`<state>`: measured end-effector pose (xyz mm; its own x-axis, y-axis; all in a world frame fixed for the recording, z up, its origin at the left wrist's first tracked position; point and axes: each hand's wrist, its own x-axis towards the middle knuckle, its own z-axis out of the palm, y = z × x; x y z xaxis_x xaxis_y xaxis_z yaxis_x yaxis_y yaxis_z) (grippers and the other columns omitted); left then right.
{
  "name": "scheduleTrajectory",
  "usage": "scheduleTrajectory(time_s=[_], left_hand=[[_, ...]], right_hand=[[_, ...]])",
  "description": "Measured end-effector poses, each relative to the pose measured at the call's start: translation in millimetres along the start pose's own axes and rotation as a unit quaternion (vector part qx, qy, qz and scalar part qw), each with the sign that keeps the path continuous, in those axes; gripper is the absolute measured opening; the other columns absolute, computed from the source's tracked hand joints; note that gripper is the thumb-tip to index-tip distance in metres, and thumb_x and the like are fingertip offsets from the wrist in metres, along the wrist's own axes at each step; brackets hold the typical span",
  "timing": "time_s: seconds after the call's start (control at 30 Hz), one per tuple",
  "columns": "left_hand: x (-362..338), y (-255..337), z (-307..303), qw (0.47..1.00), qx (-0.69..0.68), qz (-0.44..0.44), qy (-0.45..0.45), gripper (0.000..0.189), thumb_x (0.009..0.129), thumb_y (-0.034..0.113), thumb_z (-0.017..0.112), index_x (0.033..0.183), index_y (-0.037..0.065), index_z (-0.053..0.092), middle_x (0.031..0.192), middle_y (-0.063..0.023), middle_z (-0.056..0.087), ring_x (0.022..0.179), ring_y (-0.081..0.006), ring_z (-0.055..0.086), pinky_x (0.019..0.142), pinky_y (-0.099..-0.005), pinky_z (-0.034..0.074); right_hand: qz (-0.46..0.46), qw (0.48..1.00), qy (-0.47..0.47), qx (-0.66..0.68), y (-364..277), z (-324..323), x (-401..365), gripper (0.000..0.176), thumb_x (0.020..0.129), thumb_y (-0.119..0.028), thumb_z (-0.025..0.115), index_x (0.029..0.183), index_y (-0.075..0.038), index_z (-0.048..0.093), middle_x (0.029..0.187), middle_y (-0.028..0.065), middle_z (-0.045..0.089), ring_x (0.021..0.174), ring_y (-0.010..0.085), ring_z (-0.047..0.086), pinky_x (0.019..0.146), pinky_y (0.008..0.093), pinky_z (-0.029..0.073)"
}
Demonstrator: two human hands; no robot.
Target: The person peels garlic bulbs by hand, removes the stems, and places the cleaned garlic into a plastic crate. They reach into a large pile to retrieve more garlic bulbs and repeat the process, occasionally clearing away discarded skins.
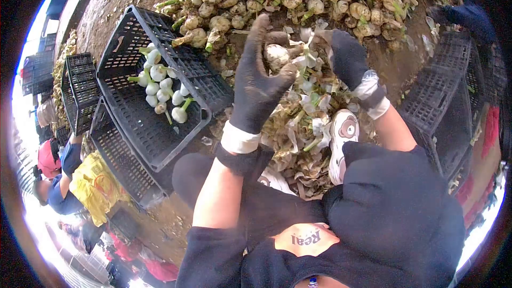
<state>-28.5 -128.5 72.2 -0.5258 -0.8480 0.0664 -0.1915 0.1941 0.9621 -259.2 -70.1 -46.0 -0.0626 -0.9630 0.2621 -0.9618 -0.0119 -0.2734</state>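
Observation:
My left hand (261,74), in a dark glove with a white cuff, curls round a dirty garlic bulb (276,56). Its thumb and fingers lie on either side of the bulb. To the right, my right hand (346,58), also gloved, has its fingers curled near some papery skins (308,60); its fingertips are blurred, and what they hold I cannot make out. Cleaned white garlic bulbs (159,77) with short green stems lie in a tilted black crate (184,144) left of my left hand. Beyond both hands spreads a heap of unpeeled garlic (320,0).
Peeled skins (298,149) cover the ground between my shoes (344,141). More black crates stand at left (80,93) and right (434,96). A person (61,186) works at far left beside a yellow sack (98,184). A dark sleeve (469,21) reaches in at upper right.

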Motion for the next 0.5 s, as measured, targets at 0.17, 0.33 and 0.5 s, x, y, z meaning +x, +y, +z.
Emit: scheduleTrajectory(time_s=[0.17, 0.33, 0.5], left_hand=[[0, 12, -1, 0.983, -0.18, -0.016, 0.021, 0.09, 0.079, -0.002, 0.069, 0.153, 0.01, 0.018, 0.137, -0.0166, 0.046, 0.119, -0.0239, 0.055, 0.1, -0.0331, 0.048], [0, -10, 19, 0.994, -0.106, 0.027, -0.004, 0.09, 0.076, -0.01, 0.07, 0.151, 0.007, 0.023, 0.144, -0.0162, 0.042, 0.131, -0.025, 0.045, 0.109, -0.0367, 0.039], [-1, -19, 22, 0.991, 0.053, 0.124, -0.003, 0.086, 0.075, -0.015, 0.067, 0.149, 0.006, 0.029, 0.147, -0.0118, 0.043, 0.133, -0.0251, 0.044, 0.11, -0.0365, 0.038]], right_hand=[[0.108, 0.773, -0.131, 0.612, -46, -63, 13, 0.045, 0.096, -0.038, 0.057, 0.118, 0.001, 0.06, 0.097, 0.0083, 0.066, 0.086, 0.0132, 0.06, 0.077, 0.0303, 0.05], [0.181, 0.727, -0.176, 0.639, -96, -90, 26, 0.044, 0.096, -0.039, 0.057, 0.116, 0.0, 0.063, 0.103, 0.008, 0.068, 0.093, 0.0142, 0.063, 0.079, 0.0279, 0.05], [0.232, 0.641, -0.125, 0.721, -97, -67, 17, 0.044, 0.098, -0.033, 0.058, 0.124, 0.002, 0.058, 0.105, 0.0046, 0.066, 0.093, 0.0104, 0.061, 0.08, 0.0266, 0.051]])
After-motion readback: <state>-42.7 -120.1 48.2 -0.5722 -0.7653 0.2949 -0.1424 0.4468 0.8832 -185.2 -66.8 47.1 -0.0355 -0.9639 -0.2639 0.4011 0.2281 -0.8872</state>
